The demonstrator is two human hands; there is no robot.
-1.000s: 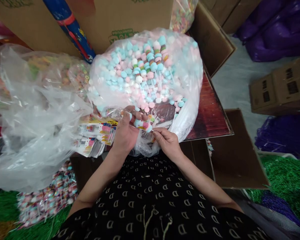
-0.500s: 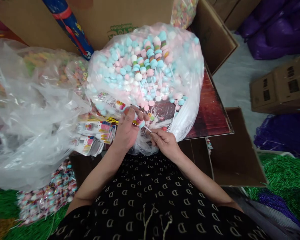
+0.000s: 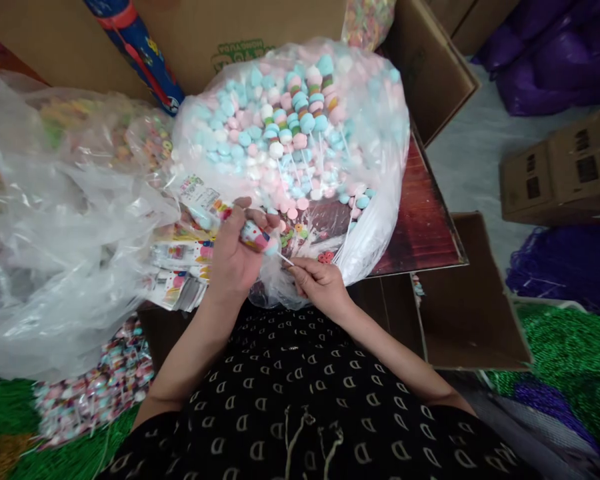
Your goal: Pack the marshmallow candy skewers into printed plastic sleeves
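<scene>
A candy skewer (image 3: 255,236), its top covered by a printed wrapper, lies across the fingers of my left hand (image 3: 236,257), which are curled around it. The white stick pokes out toward the right, and my right hand (image 3: 323,283) pinches its end between thumb and fingers. Behind both hands is a big clear bag of pink, blue and white marshmallows (image 3: 230,147). Several finished marshmallow skewers (image 3: 300,120) rest on top of them. Printed wrappers (image 3: 173,283) are stacked left of my left wrist, and another printed wrapper (image 3: 197,197) lies just beyond that hand.
White sticks (image 3: 373,247) lie bundled at the right of the dark red table (image 3: 425,220). Clear bags of ring candies (image 3: 145,143) stand at the left. An open cardboard box (image 3: 475,300) is at the lower right. Wrapped skewers (image 3: 95,393) are heaped at the lower left.
Both hands have shifted slightly left with the skewer. More of the printed wrapper around the candy shows now, and my left fingers have opened a little from around it.
</scene>
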